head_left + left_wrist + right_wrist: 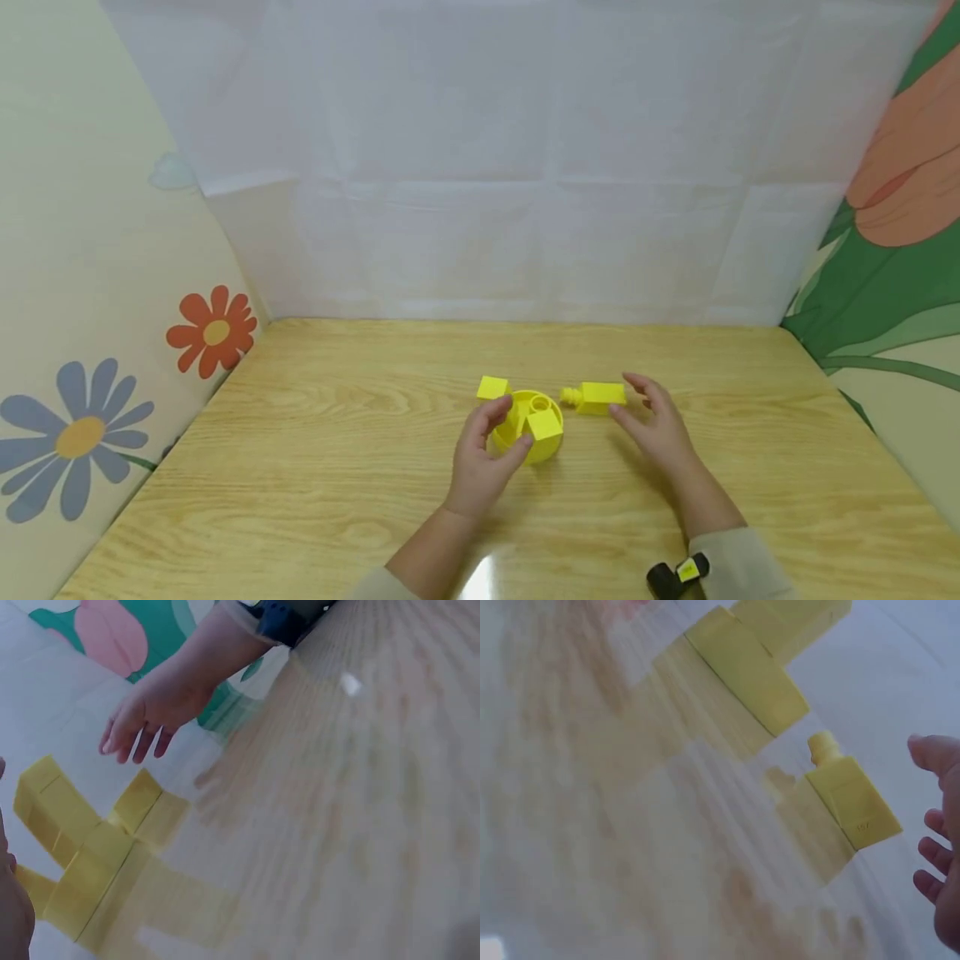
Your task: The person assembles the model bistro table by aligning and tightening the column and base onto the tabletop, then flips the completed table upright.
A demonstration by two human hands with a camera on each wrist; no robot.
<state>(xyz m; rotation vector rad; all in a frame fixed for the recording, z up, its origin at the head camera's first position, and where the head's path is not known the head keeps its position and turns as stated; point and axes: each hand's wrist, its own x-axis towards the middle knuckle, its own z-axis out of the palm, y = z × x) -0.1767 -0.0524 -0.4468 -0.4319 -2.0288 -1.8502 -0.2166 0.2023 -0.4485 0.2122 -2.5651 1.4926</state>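
A round yellow cup [555,442] stands on the table with yellow block pieces [545,425] in it, one showing a round hole on top. Another flat-faced yellow block [492,387] shows at the cup's back left. My left hand [483,462] is at the cup's left side, thumb and fingers spread apart, fingertips right at the rim. To the right of the cup, a yellow bottle-shaped block [602,397] with a ribbed neck lies on its side, neck toward the cup. Beside its far end is my right hand [660,429], thumb and fingers apart; a gap shows between them in the right wrist view.
The wood-grain table [337,467] runs back to a hanging white sheet [525,208]. Flower-painted walls [112,233] border it on both sides. A black wrist device [675,575] sits at my right sleeve.
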